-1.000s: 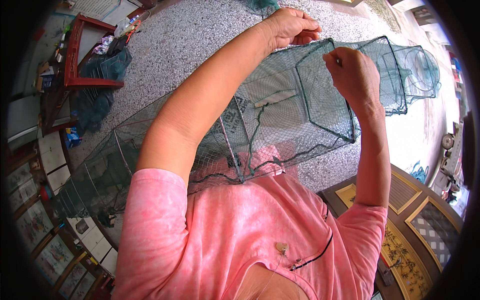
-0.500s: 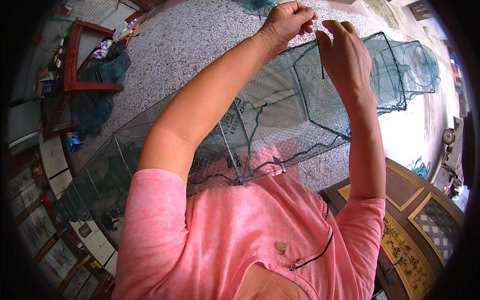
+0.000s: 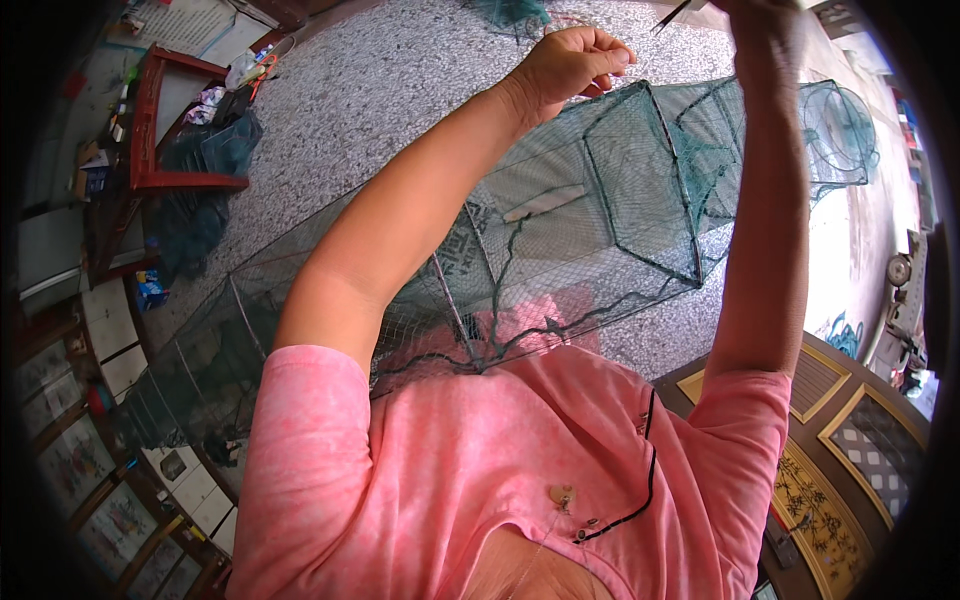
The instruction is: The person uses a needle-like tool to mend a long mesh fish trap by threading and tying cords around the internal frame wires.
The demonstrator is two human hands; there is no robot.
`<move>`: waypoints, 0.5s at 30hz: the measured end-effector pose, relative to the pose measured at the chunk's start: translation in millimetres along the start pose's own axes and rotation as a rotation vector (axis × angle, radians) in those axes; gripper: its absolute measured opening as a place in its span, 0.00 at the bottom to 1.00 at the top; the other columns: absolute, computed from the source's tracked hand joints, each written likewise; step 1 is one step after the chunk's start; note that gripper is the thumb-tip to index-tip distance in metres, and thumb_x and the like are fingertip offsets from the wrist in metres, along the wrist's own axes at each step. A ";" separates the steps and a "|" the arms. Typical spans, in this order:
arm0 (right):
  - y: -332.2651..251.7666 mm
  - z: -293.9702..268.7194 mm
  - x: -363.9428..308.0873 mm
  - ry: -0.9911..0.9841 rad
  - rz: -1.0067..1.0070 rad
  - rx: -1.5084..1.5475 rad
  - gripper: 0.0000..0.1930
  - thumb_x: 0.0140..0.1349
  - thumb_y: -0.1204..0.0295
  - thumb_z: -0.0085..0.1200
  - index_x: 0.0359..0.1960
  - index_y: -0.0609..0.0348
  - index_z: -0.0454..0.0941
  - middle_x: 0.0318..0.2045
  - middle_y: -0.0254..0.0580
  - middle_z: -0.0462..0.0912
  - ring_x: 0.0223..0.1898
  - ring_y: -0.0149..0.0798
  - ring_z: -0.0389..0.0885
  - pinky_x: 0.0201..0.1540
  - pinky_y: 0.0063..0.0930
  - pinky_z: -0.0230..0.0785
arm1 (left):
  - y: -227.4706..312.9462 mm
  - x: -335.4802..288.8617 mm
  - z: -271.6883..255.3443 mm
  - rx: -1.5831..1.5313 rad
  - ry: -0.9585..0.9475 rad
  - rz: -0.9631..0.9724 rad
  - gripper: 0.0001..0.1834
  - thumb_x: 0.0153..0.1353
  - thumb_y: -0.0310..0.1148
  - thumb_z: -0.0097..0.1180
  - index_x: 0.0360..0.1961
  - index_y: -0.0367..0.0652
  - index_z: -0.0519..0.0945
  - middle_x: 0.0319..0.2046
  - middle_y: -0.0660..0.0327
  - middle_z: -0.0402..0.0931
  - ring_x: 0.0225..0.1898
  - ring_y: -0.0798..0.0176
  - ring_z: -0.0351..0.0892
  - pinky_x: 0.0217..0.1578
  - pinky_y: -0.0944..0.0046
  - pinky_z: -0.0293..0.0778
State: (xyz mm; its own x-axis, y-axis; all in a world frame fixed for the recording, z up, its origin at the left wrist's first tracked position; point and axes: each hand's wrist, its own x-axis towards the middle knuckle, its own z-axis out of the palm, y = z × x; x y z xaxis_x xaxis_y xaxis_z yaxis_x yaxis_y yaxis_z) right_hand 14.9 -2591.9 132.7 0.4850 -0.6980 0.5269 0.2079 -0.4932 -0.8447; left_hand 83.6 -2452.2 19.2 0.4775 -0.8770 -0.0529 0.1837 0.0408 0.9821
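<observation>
A long green mesh fish trap (image 3: 560, 215) with dark square frames stretches across in front of me, over my lap. My left hand (image 3: 578, 68) is closed in a pinch just above the trap's upper edge, near a frame corner. Whatever lies between its fingertips is too small to make out. My right hand (image 3: 768, 30) is raised at the top edge, farther right, smeared by motion and partly cut off. From it a thin dark pointed tool (image 3: 672, 16) sticks out to the left. Black cord (image 3: 650, 450) lies over my pink shirt.
Speckled stone floor (image 3: 330, 90) spreads beyond the trap. At left stands a red wooden frame (image 3: 145, 125) with dark netting (image 3: 195, 230) beside it. A brown panelled piece of furniture (image 3: 830, 480) is at the lower right. More green netting (image 3: 510, 14) lies at the top.
My right hand has moved up and right, away from my left hand, and the tool now points left instead of down. My left hand stays almost in place; the trap's frame has shifted slightly.
</observation>
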 end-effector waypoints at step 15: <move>-1.3 -81.9 -5.6 -0.706 -0.210 -0.584 0.10 0.67 0.69 0.50 0.47 0.52 0.79 0.39 0.33 0.83 0.41 0.28 0.79 0.49 0.24 0.69 | -2.4 2.8 -0.9 -0.074 -0.055 -0.028 0.10 0.65 0.37 0.55 0.40 0.43 0.79 0.37 0.65 0.79 0.41 0.71 0.78 0.48 0.68 0.74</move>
State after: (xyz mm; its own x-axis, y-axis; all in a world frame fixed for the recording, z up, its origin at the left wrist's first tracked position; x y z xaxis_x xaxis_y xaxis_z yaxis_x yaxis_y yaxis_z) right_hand -57.7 -2629.9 138.6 0.9289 -0.1828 0.3222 -0.0166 -0.8894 -0.4568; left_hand 85.2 -2454.3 16.6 0.4239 -0.9032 -0.0680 0.2598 0.0493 0.9644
